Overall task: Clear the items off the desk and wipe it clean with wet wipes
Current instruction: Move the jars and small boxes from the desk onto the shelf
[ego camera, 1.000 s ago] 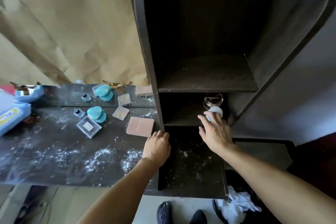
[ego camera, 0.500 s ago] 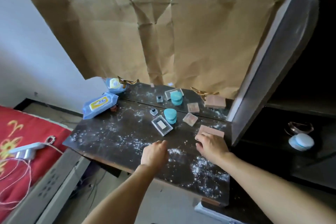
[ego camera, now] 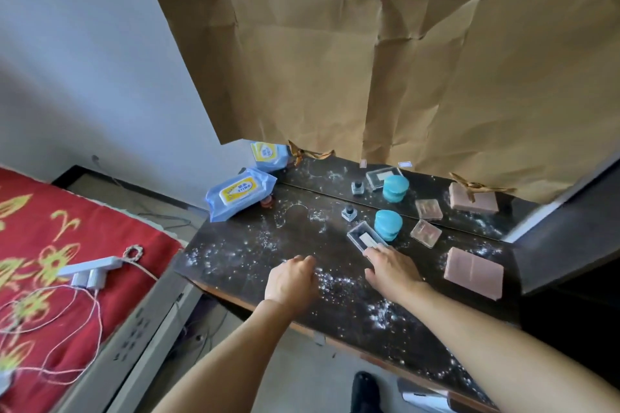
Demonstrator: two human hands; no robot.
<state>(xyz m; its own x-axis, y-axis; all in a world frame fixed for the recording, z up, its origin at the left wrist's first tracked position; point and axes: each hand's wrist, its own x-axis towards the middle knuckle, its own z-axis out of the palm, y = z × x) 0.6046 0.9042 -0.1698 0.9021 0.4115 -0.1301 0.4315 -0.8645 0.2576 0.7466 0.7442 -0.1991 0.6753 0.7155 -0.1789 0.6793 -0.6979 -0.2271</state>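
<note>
Clear case (ego camera: 365,238) at right hand (ego camera: 392,270) fingertips, touching.

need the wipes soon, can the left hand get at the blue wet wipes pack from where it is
Probably yes. The left hand rests on the desk, and only bare, powder-dusted surface lies between it and the wet wipes pack at the far left corner; nothing stands in the way.

Head view looks steeply down, seemingly close, onto the desk (ego camera: 255,255).

Your right hand (ego camera: 391,270) covers the near end of the clear case (ego camera: 365,238). Your left hand (ego camera: 292,282) curls, hiding its fingertips. The wet wipes pack (ego camera: 240,193) label is unreadable.
</note>
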